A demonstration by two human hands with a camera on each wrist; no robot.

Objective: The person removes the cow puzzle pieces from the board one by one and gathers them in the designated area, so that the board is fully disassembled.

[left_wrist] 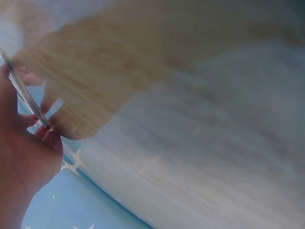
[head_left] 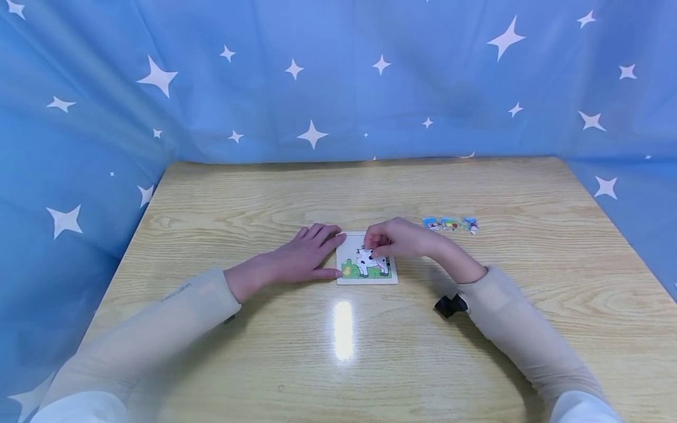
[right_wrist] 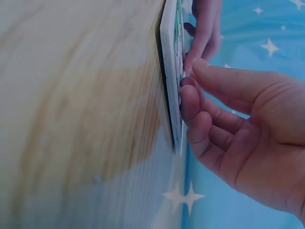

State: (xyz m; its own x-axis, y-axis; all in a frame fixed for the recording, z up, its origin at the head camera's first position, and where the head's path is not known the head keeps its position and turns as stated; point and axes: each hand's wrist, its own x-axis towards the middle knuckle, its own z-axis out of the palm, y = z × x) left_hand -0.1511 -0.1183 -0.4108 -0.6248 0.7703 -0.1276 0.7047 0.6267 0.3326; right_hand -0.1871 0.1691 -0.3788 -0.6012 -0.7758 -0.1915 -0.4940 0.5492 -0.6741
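A small square puzzle board [head_left: 368, 282] with a pale frame lies on the table. Its lower part carries fitted pieces picturing a white cow with black spots on green grass; its upper left is bare. My left hand [head_left: 298, 258] rests at the board's left edge, thumb by the lower corner and fingers by the upper one. Over the upper right part, my right hand [head_left: 404, 238] pinches a puzzle piece [head_left: 364, 254] at the cow's front end, largely covered by the fingers. In the right wrist view, the right hand's curled fingers [right_wrist: 189, 102] touch the board's face.
Several loose puzzle pieces [head_left: 449, 224] lie in a row on the wooden table [head_left: 264, 200], right of the board and beyond the right hand. A blue curtain with white stars [head_left: 338, 76] hangs behind the table. A black device [head_left: 451, 305] sits at the right wrist.
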